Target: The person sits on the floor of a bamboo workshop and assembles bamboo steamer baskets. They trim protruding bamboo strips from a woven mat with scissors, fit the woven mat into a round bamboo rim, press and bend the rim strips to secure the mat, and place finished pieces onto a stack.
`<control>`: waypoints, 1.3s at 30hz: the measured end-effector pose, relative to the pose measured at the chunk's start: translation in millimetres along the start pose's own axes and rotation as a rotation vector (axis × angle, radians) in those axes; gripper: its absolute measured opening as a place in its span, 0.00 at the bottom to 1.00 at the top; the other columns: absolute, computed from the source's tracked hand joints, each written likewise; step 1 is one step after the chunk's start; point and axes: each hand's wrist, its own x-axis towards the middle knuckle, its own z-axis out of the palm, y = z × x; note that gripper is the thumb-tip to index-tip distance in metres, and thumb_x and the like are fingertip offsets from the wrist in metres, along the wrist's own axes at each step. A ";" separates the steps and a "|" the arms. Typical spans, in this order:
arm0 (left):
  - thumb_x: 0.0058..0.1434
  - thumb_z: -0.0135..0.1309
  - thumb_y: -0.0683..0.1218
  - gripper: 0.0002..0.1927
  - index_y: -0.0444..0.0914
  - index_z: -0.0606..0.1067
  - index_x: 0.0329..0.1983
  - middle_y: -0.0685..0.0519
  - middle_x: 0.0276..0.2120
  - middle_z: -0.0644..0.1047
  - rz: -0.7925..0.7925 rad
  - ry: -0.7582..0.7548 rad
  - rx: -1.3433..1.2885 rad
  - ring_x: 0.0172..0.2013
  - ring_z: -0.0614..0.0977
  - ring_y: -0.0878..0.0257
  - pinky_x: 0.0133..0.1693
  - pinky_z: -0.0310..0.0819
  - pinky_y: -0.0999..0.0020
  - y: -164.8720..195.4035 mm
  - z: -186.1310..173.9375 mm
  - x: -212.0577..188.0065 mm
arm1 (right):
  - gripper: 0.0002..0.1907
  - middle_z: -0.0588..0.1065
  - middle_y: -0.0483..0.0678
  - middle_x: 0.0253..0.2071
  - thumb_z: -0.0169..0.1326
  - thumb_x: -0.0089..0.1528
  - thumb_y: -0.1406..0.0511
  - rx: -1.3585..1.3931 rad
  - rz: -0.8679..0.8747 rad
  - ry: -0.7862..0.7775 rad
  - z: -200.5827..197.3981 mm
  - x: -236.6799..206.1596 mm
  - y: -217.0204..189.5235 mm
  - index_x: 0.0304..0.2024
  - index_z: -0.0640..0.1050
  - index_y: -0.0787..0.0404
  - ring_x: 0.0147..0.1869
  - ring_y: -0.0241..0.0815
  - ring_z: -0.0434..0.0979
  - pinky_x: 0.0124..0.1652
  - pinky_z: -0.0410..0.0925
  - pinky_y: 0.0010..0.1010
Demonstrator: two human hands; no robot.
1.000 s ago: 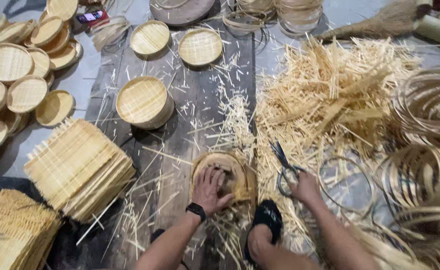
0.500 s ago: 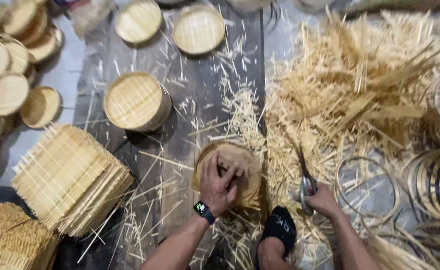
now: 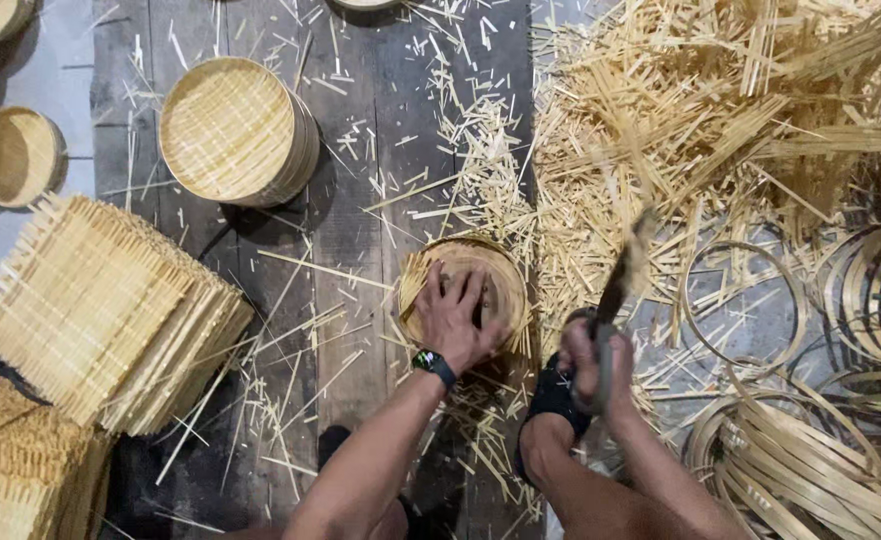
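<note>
Bare planks (image 3: 360, 250) — flanked by strip heap (image 3: 700, 110)

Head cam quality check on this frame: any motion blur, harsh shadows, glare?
Head view: the shears in the right hand are smeared by motion blur; the left hand on the round bamboo tray is sharp. Light is soft and even, with a short shadow beside the stacked trays. No glare on the plank floor.

Soft, even daylight, fairly bright, no glare. The round basket (image 3: 235, 130) casts a short shadow toward 5 o'clock on the dark plank floor (image 3: 360, 180). The shears (image 3: 615, 290) are motion-blurred; everything else is sharp, dimmer toward 7 o'clock
</note>
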 end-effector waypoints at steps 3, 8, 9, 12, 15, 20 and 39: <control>0.55 0.57 0.63 0.38 0.46 0.69 0.68 0.47 0.66 0.71 0.054 0.091 0.088 0.72 0.54 0.38 0.64 0.47 0.30 4.4 2.9 2.1 | 0.18 0.71 0.41 0.16 0.46 0.64 0.49 -0.460 0.283 -0.183 22.1 -2.0 3.4 0.33 0.75 0.54 0.16 0.34 0.71 0.16 0.67 0.26; 0.58 0.57 0.65 0.39 0.45 0.68 0.71 0.47 0.67 0.69 0.025 0.074 0.072 0.72 0.53 0.38 0.64 0.48 0.31 0.7 4.9 3.7 | 0.27 0.69 0.45 0.22 0.54 0.65 0.45 -0.240 0.683 -0.274 11.8 0.6 5.6 0.35 0.71 0.63 0.22 0.42 0.69 0.23 0.68 0.35; 0.58 0.57 0.65 0.40 0.45 0.67 0.71 0.47 0.67 0.68 0.032 0.078 0.068 0.72 0.53 0.38 0.65 0.48 0.32 -0.1 6.5 3.7 | 0.27 0.69 0.45 0.23 0.52 0.65 0.44 -0.098 0.612 -0.277 5.1 0.4 6.6 0.37 0.69 0.62 0.23 0.43 0.70 0.25 0.69 0.36; 0.53 0.60 0.66 0.39 0.50 0.70 0.67 0.37 0.70 0.61 -0.004 0.131 0.032 0.72 0.52 0.38 0.64 0.48 0.34 -0.9 14.1 1.3 | 0.30 0.73 0.56 0.33 0.46 0.68 0.44 -0.826 0.092 -0.219 -24.8 7.5 9.7 0.38 0.74 0.66 0.39 0.53 0.74 0.42 0.71 0.47; 0.53 0.59 0.64 0.33 0.57 0.73 0.64 0.38 0.73 0.59 -0.117 0.240 0.032 0.70 0.51 0.34 0.63 0.50 0.35 7.6 23.5 -4.5 | 0.31 0.72 0.60 0.42 0.54 0.61 0.45 -1.182 0.073 -0.172 -47.5 13.4 15.2 0.50 0.73 0.64 0.48 0.59 0.75 0.48 0.68 0.52; 0.51 0.62 0.61 0.36 0.53 0.73 0.65 0.45 0.66 0.65 -0.041 0.079 0.050 0.69 0.50 0.32 0.61 0.50 0.31 33.3 18.3 -13.5 | 0.28 0.74 0.59 0.45 0.58 0.54 0.50 -1.502 -0.159 -0.112 -28.3 33.0 16.2 0.47 0.75 0.64 0.52 0.61 0.74 0.50 0.70 0.49; 0.41 0.70 0.55 0.39 0.55 0.77 0.62 0.53 0.63 0.69 0.307 -0.257 -0.020 0.70 0.53 0.37 0.65 0.50 0.37 -8.3 -32.3 6.5 | 0.20 0.74 0.55 0.44 0.54 0.61 0.52 -1.557 -0.104 -0.363 -39.5 93.8 -0.1 0.48 0.75 0.57 0.50 0.52 0.75 0.52 0.70 0.45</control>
